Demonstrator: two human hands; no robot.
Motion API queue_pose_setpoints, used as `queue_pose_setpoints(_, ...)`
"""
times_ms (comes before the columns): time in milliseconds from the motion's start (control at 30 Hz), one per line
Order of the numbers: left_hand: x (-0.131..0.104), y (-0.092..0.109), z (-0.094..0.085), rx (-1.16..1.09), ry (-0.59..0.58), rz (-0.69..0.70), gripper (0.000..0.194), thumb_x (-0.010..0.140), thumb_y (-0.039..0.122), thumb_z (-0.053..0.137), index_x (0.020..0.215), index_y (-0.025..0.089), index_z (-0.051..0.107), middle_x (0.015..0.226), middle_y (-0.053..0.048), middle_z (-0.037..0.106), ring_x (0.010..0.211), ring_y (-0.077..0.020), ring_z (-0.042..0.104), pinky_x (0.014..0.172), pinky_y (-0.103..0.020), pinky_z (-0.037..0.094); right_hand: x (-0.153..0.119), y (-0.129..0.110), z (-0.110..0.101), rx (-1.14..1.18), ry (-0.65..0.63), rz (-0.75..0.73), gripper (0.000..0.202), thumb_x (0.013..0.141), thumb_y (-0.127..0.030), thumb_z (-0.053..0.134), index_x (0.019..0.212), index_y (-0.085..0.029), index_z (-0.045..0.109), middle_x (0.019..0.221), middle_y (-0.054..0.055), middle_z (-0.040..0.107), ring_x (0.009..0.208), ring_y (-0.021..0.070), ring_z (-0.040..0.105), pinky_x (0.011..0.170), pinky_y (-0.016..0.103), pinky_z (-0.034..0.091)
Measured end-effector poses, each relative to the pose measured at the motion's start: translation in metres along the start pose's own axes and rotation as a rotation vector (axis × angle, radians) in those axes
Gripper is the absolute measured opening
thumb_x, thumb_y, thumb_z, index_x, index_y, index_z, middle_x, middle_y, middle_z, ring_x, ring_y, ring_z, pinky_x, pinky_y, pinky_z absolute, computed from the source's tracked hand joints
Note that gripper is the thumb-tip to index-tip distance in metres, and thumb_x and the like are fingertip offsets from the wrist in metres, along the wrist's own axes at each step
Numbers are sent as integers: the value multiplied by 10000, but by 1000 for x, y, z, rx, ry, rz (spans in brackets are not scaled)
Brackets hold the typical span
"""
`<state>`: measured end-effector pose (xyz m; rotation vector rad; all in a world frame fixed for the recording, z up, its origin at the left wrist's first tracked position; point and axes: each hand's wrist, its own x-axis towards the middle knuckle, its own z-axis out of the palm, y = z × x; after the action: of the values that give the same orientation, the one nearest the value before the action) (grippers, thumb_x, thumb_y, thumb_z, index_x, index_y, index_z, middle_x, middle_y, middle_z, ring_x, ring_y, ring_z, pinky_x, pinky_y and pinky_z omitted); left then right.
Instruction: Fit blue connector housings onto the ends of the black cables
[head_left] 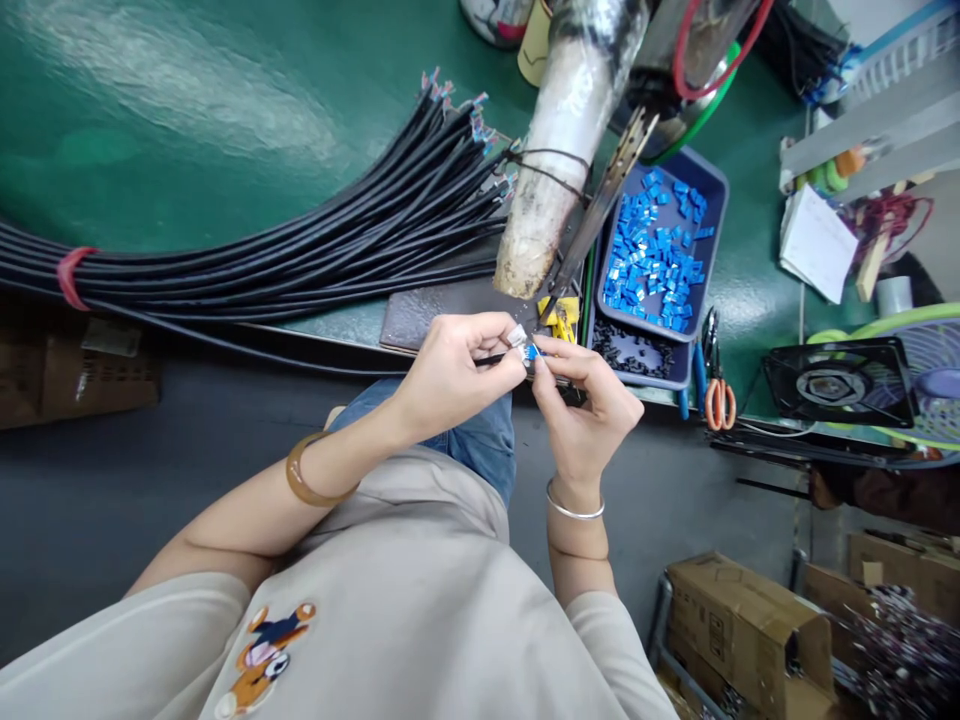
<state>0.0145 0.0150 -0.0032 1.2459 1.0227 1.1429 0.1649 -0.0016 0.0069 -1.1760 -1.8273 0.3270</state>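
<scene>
Held black cable (491, 360) near its end between thumb and fingers of left hand (459, 365), with small white piece (517, 336) at the same fingertips. Pinched blue part (532, 352) between thumb and forefinger of right hand (589, 395), close against cable end, near front edge of bench (225, 60). Noted each grip as drawn together: left clamped on cable, right on blue part. Could not tell exact seating, being tiny and half covered by fingertips. Judged step as lining up or fitting blue part at cable end; judged next move to call for steady left hold and light, straight pressure from right. Just beyond, saw yellow object (561, 318) and tape-wrapped tube (529, 225); then trays of blue pieces (652, 250) and black pieces (634, 350). Farther left, logged cable bundle (300, 255), bound with red tie (73, 278).
</scene>
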Motion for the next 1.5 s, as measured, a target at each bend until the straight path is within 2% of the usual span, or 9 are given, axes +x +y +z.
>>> queue_pose_setpoints(267, 10, 3, 5, -79, 73, -29, 80, 751, 148, 568, 672, 144, 556, 596, 32, 481, 542, -54, 442, 524, -172, 368, 7, 4, 3, 11, 23, 28, 116, 832, -107, 658, 813, -212, 612, 1030, 21, 766, 987, 161, 737, 831, 286, 613)
queue_pose_setpoints(533, 12, 4, 7, -120, 130, -18, 117, 710, 128, 602, 623, 154, 529, 554, 43, 443, 507, -45, 417, 488, -156, 356, 12, 3, 1, -22, 13, 1, 84, 839, -142, 667, 840, -222, 642, 1076, 24, 758, 869, 160, 749, 759, 293, 628)
queue_pose_setpoints(667, 13, 7, 7, -113, 119, -4, 145, 724, 134, 589, 608, 159, 505, 544, 46, 433, 503, -49, 434, 487, -156, 374, 14, 0, -1, -30, 23, -15, 104, 836, -123, 667, 836, -226, 652, 1030, 13, 765, 928, 176, 747, 790, 310, 625)
queue_pose_setpoints(833, 13, 6, 5, -78, 95, -28, 92, 718, 118, 578, 640, 148, 541, 559, 44, 459, 514, -50, 444, 500, -157, 386, 12, 0, -2, -65, -3, -68, 142, 815, -91, 671, 831, -221, 616, 1101, 26, 757, 844, 137, 746, 764, 261, 616)
queue_pose_setpoints(1000, 10, 3, 3, -7, 84, -44, 106, 717, 119, 581, 624, 141, 535, 583, 32, 477, 536, -51, 453, 513, -164, 388, 9, 2, -2, -137, -12, -129, 175, 820, -57, 662, 858, -220, 612, 1020, 13, 768, 921, 137, 744, 794, 235, 596)
queue_pose_setpoints(1100, 9, 5, 3, -12, 91, -25, 104, 716, 133, 589, 622, 138, 542, 575, 30, 479, 531, -48, 446, 502, -163, 373, 8, 1, -2, -88, 2, -81, 169, 831, -60, 657, 871, -223, 634, 987, 8, 766, 900, 135, 740, 790, 250, 602)
queue_pose_setpoints(1300, 4, 9, 1, -54, 21, -20, 91, 727, 141, 587, 643, 132, 554, 588, 26, 497, 548, -53, 456, 507, -165, 369, 8, -4, -5, 167, -37, 164, 123, 831, -96, 672, 816, -218, 669, 880, -15, 753, 825, 130, 730, 686, 246, 619)
queue_pose_setpoints(1500, 0, 7, -1, -32, 4, -14, 97, 738, 132, 582, 648, 133, 545, 607, 33, 482, 561, -50, 438, 524, -168, 367, 8, -5, -9, 150, -74, 132, 146, 807, -67, 684, 801, -212, 672, 871, -18, 756, 808, 118, 724, 685, 233, 606)
